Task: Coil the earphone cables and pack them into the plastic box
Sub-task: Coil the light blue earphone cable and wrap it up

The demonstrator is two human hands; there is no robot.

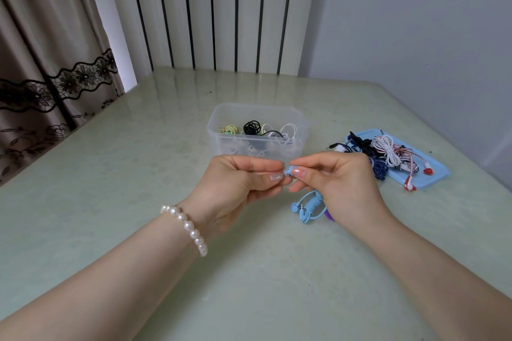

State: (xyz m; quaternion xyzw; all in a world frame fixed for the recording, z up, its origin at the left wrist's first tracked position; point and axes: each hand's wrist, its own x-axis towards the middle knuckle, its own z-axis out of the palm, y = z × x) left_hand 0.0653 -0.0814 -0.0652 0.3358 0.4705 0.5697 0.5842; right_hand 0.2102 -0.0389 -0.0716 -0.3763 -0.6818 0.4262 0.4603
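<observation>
Blue earphone cable (pixel 311 205) mostly wound into a tight bundle, hanging below the right hand (pixel 336 178) just above the tabletop (pixel 138 174); one earbud and the plug dangling at the bundle's left. Small blue end piece pinched between thumb and fingertips of both hands, left hand (pixel 243 180) meeting right directly in front of the plastic box (pixel 256 130). Both hands closed on that same cable. Box open, already holding several coiled sets: green, black, white. Remaining loose earphones (pixel 388 155) heaped on the blue lid (pixel 432 174) to the right, uncoiled. Judged step: securing the free end. Advisable to tuck the end under the last wrap with steady tension, bundle kept compact, dangling earbud gathered in before lowering into the box.
</observation>
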